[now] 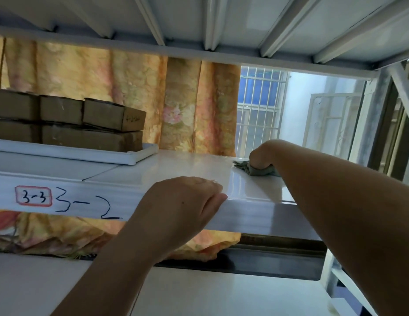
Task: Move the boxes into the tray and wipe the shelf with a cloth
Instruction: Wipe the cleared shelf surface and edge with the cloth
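A white metal rack is seen against a flowered curtain (187, 110), with a barred window (258, 106) at the upper right of the frame. The shelf (199, 169) crosses the middle of the frame, its long axis running left to right. A red-bordered label (33, 195) marked "3-3" is fixed on its front lip, with "3-2" handwritten beside it.

1. Boxes. The brown boxes (91, 124) are stacked two layers high inside the white tray (139, 156), which sits on the shelf at the centre left. No loose box is seen on the open surface, so the moving step is judged complete.

2. Cloth. A grey-green cloth (260, 169) is pressed to the shelf at the centre right, near the back edge. It is gripped by the right hand (263, 156), whose fingers are curled down onto it; the fingertips are hidden.

3. Support. The left hand (183, 201) is laid over the front edge of the shelf at the centre of the frame. Its fingers rest on top, the thumb lies along the lip, and nothing is held.

4. Direction of the stroke. The open surface lies to the left of the cloth, between it and the tray, and in front of it towards the lip. A stroke along the long axis, leftward, is judged to be called for. The tray corner should be treated as the limit of travel.
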